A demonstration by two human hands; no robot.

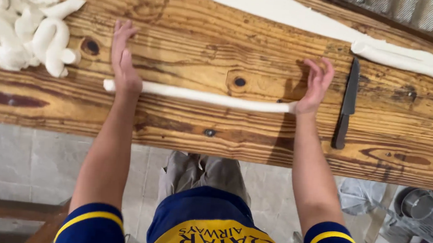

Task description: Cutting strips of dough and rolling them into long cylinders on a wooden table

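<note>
A long thin rope of white dough [208, 97] lies across the wooden tabletop [226, 132]. My left hand [123, 59] rests flat on the rope's left end, fingers stretched out. My right hand [316, 85] presses its heel on the rope's right end, with the fingers lifted and spread. Neither hand grips anything.
A pile of knotted dough shapes [25, 22] sits at the far left. A dark knife [347, 102] lies just right of my right hand. A flat dough sheet [275, 9] and a thick dough roll [409, 59] lie at the back right. Metal pots [416, 204] stand below the table's edge.
</note>
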